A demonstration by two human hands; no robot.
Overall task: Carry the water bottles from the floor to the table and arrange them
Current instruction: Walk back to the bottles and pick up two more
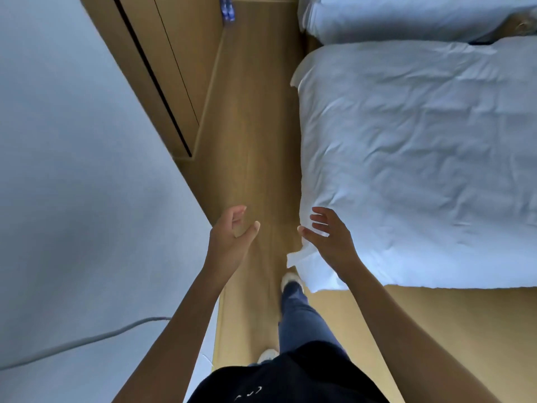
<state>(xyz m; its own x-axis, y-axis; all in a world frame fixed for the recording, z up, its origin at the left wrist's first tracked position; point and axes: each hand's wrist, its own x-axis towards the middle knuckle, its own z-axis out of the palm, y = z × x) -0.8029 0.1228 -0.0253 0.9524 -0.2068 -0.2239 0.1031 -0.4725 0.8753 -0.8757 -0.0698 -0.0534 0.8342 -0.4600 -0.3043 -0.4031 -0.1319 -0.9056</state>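
While two hands [232,237] [328,237] hang empty, bottles [227,8] uncountable, far floor.

To your right lies a bed [421,158] under a crumpled white duvet, its near corner hanging over the wooden floor [252,126]. A second white bed [406,16] sits beyond it, close alongside. On your left stands a pale grey wall [72,170], with a grey cable [87,338] running across its lower part. Farther along that side you see a wooden panel [174,68] with a dark vertical slot.
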